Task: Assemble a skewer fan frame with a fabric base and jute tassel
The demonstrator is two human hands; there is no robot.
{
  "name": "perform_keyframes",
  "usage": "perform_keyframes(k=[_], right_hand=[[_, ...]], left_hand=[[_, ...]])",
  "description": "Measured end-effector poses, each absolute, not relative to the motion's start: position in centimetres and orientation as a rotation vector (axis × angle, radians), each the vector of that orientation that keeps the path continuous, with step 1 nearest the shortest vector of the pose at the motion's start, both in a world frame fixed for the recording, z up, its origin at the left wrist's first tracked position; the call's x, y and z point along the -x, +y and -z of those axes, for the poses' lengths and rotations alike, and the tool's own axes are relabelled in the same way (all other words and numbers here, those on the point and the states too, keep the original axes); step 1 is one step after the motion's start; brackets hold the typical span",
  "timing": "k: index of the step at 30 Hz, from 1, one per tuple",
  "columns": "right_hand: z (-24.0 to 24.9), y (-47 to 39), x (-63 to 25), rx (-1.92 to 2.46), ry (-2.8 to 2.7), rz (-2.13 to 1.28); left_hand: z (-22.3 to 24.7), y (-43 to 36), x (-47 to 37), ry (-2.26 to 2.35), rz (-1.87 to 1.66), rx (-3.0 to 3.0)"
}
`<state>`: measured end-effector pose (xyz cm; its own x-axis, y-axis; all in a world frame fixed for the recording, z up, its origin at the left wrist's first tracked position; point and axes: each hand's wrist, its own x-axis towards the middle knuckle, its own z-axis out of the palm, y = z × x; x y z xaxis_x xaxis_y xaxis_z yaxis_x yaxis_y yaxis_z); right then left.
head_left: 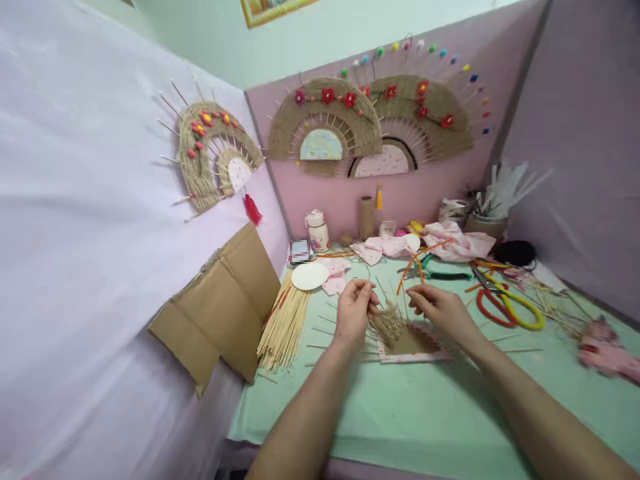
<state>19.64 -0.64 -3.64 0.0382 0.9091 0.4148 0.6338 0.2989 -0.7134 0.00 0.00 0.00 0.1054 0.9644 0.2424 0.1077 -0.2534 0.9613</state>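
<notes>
risks, largest first. one half-round cardboard base with pink-spotted edging [415,358], lying on the green table [290,420] between the forearms: likely to have skidded or turned, since neither hand appeared to press it down. thin sticks [523,350], fanned about the base: these might have bent or worked loose had the fibre been drawn too hard. pale twine [389,325], bunched at the base's upper left: it could have snarled on the stick ends if the grip slackened.

hands, two. left hand [354,305]: thumb and fingers pinched together at the edge of the twine. right hand [440,308]: thumb and forefinger brought near each other above the base; whether a strand lay between them could not be told.

counts, largest to smallest. table, one. half-round woven pieces [283,137], three: two overlapping on the back wall, one on the left wall. folded cardboard sheet [220,307], one. stick bundle [285,327], one, its sticks too many to count. scissors with red and yellow handles [531,319], one pair. green-handled pliers [450,275], one. lidded bottle [318,235], one. brown tube [367,219], one. white disc beside the bundle [309,276], one. sticks about the base, several, partly hidden and uncounted.
</notes>
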Motion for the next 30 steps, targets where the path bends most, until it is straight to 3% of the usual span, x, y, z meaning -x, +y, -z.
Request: perform_keyframes(k=[8,23,30], right_hand=[[4.8,-0.9,-20.7,1.425,-1.720,-0.325],[6.3,-0.3,-22.3,1.463,-1.836,-0.328],[6.3,-0.3,-22.2,1.427,-1.844,-0.361]], left_hand=[[1.4,0.5,0.7,1.238,-1.237,-1.771],[1.8,1.5,3.9,1.227,-0.659,-2.262],[2.8,3.0,5.1,1.360,-0.629,-2.280]])
